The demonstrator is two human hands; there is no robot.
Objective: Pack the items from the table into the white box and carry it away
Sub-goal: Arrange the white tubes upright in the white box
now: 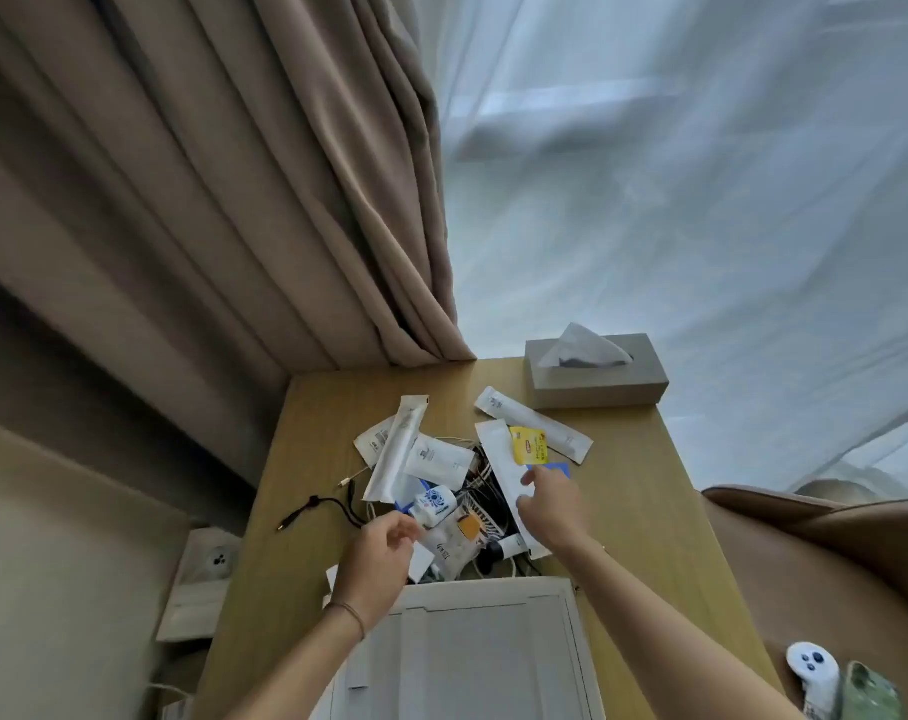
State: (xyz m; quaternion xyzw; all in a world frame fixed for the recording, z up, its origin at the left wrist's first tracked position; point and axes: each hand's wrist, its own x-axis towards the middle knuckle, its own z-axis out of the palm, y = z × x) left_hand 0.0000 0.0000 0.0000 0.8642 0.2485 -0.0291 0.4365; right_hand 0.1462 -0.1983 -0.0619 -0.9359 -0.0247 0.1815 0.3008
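Note:
The white box stands open at the table's near edge, its inside bare. Just beyond it lies a pile of items: long white sachets, a yellow tea bag, a blue packet, a small white-and-blue box, an orange tag and tangled black cables. My left hand hovers over the pile's near left side, fingers loosely curled, holding nothing I can see. My right hand reaches over the pile's right side, thumb and fingertips touching a long white packet.
A grey tissue box sits at the table's far right corner. Curtains hang behind the wooden table. A brown armchair stands to the right, with a white controller and a green phone on it. A wall socket is at left.

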